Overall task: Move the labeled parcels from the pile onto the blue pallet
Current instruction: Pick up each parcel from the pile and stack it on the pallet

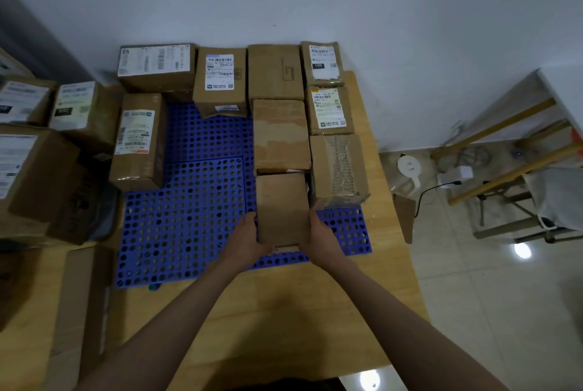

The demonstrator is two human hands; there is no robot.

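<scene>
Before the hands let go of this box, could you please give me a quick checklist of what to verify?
1. Both hands on the box: left hand and right hand grip its sides: ok.
2. Box over the blue pallet: ok.
3. In line with the torn box behind: ok.
4. Resting flat on the pallet: cannot tell.
5. Label facing up: not ok, none visible.

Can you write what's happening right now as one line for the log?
step: placing parcel | left hand: holds plain box | right hand: holds same box | spot: blue pallet, front of middle row | pile: waiting at left
</scene>
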